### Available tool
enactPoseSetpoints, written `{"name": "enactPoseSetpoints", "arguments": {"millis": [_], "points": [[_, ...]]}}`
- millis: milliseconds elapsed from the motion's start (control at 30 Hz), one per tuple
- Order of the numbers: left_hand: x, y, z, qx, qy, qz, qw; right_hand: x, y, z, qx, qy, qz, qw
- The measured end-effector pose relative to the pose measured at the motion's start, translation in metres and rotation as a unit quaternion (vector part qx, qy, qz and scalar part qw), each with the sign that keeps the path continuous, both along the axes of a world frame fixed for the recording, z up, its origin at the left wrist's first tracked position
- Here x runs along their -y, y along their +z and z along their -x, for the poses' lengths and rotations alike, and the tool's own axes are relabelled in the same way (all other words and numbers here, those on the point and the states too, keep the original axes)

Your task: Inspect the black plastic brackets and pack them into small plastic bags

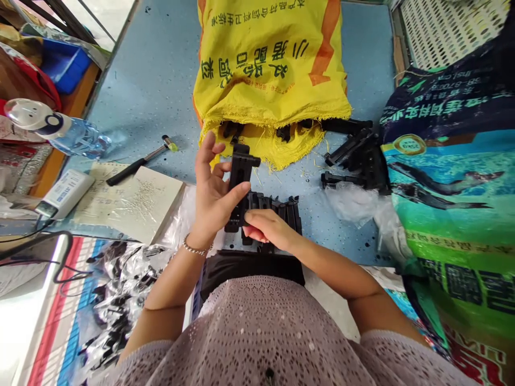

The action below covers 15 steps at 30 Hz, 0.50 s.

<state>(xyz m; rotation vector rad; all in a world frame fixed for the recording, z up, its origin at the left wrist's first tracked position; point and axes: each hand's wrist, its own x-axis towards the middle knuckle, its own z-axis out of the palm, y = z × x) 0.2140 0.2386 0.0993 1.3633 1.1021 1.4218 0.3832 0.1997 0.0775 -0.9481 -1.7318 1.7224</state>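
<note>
My left hand [213,201] holds a long black plastic part [240,166] upright over the near edge of the table, thumb across its front and fingers behind. A short peg juts from the part's upper right side. My right hand [271,228] is closed at the part's lower end, thumb and fingers pinching there; whether a tiny piece sits between them is hidden. Just behind the right hand, several similar black parts [290,212] stand in a row on the blue table [161,69].
A yellow woven sack [273,69] lies ahead, black parts showing at its mouth. More black parts [358,155] are piled at right beside a large feed bag [446,182]. On the left are a hammer [137,163], paper with tiny bits [147,195], a white box [68,193] and a bottle [78,136].
</note>
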Motion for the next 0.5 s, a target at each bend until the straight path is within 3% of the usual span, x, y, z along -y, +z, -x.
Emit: {"name": "enactPoseSetpoints", "arguments": {"millis": [67,167,233,400,500], "points": [[0.008,-0.002,0.003,-0.035,0.000,0.000,0.999,-0.012,0.001,-0.010,0.004,0.004,0.035,0.999],[0.018,-0.007,0.001,-0.038,-0.024,0.030,0.999,-0.040,0.009,-0.016,0.018,-0.125,-0.074,0.989],[0.020,-0.011,-0.004,-0.031,-0.030,0.049,0.998,-0.058,0.012,-0.012,-0.009,-0.168,-0.089,0.982],[0.022,-0.027,0.001,-0.039,-0.014,0.049,0.998,-0.069,0.008,-0.008,-0.048,-0.072,0.056,0.995],[0.027,-0.045,0.020,-0.118,0.006,0.056,0.991,-0.044,0.002,-0.030,0.072,-0.079,-0.032,0.994]]}}
